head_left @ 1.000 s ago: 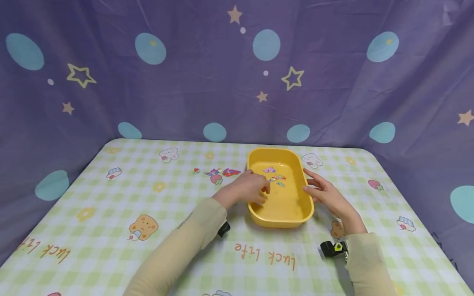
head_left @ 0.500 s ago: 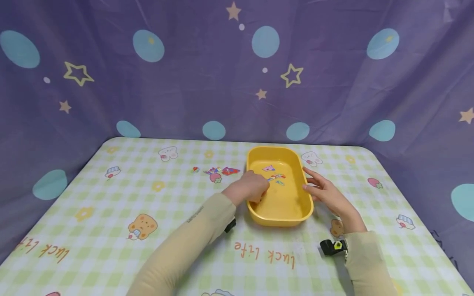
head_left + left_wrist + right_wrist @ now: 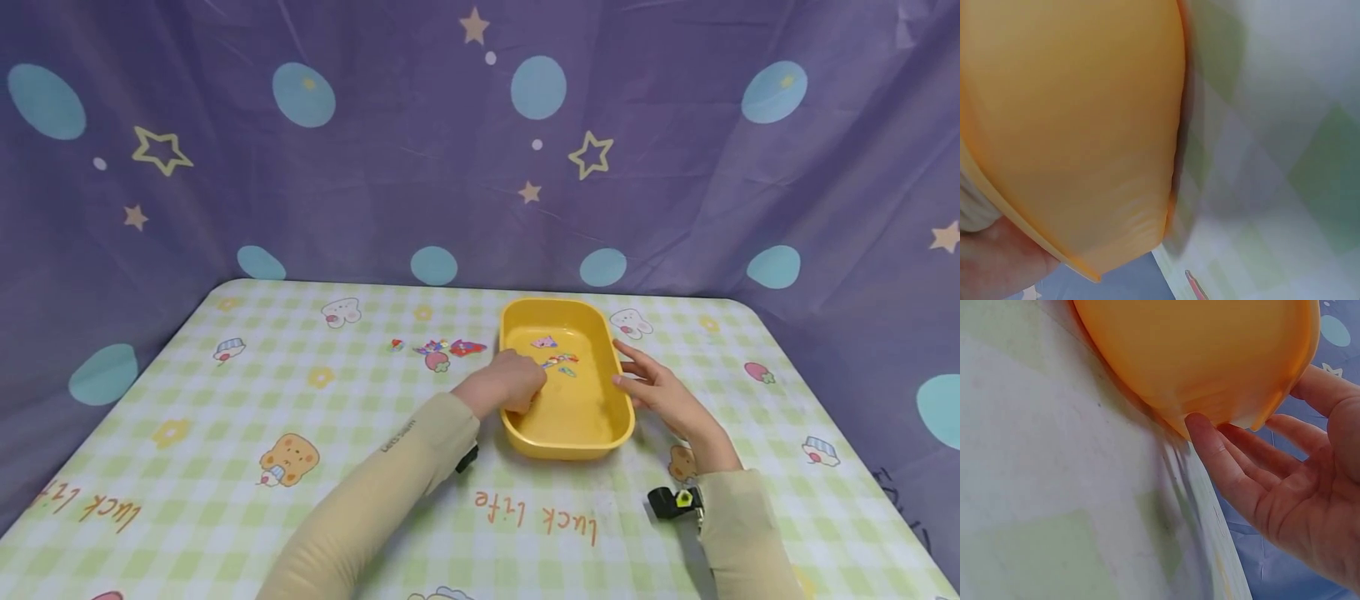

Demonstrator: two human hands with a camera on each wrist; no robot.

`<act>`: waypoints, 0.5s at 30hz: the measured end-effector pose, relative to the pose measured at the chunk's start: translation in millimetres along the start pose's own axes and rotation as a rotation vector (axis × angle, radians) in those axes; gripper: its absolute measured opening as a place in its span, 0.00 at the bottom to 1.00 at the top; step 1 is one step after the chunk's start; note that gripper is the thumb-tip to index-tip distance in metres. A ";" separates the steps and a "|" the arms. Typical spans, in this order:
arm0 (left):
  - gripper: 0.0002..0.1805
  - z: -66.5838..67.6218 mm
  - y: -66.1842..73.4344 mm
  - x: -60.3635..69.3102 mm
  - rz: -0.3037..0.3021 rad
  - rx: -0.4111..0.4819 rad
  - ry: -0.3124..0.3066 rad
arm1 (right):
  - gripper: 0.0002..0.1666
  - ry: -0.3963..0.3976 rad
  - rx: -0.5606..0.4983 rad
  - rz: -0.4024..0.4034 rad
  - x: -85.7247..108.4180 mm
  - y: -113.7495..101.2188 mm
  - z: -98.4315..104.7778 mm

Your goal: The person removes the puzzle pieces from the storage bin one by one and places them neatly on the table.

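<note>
Left hand (image 3: 517, 381) dipped in rounded yellow plastic tub (image 3: 577, 421), 9 o'clock | fingers: couldn't tell | right hand (image 3: 662, 393): loose fingers touched 3 o'clock

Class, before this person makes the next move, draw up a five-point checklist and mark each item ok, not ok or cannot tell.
1. Yellow tray sits upright on the tablecloth: ok.
2. Right hand touches the tray's outer side: ok.
3. Pink piece lies inside the tray, on its floor: ok.
4. All the small colourful pieces are in one place: not ok; some lie in the tray, while others, such as the red piece, lie on the cloth to its left.
5. Left hand has a piece in its grip: cannot tell; its fingertips are hidden.
</note>
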State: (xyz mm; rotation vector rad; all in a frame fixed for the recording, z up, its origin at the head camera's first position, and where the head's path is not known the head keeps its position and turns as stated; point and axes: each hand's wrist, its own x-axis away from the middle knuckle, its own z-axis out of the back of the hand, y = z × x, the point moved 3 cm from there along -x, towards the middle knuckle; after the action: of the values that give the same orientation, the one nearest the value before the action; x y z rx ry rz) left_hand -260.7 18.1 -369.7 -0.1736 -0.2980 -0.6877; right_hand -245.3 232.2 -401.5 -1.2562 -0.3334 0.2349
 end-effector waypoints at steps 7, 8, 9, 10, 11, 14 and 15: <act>0.06 -1.7 -1.5 -0.4 -0.010 0.047 0.029 | 0.40 0.003 0.002 -0.003 0.0 -0.9 -0.9; 0.07 -2.0 -2.0 -0.4 -0.016 0.062 0.044 | 0.40 0.003 0.002 -0.002 -0.1 -0.7 -0.9; 0.07 -2.5 -2.6 -0.6 -0.021 0.078 0.061 | 0.40 0.002 0.001 -0.002 -0.1 -0.5 -0.8; 0.07 -2.7 -3.1 -0.8 -0.029 0.095 0.078 | 0.39 0.003 0.000 -0.001 -0.2 -0.2 -0.6; 0.07 -2.7 -3.7 -0.7 -0.035 0.109 0.096 | 0.39 0.002 -0.002 0.001 -0.3 0.1 -0.6; 0.07 -2.9 -5.1 -0.5 -0.062 0.132 0.144 | 0.39 0.001 -0.006 0.005 -0.5 0.5 -0.7; 0.07 -2.7 -5.4 -0.1 -0.070 0.134 0.156 | 0.39 0.000 -0.007 0.007 -0.4 0.4 -0.8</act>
State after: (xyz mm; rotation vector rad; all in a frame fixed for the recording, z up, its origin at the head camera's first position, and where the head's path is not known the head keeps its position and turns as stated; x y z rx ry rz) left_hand -263.8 13.3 -371.9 0.0190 -0.2002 -0.7437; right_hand -245.4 231.5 -402.1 -1.2641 -0.3297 0.2397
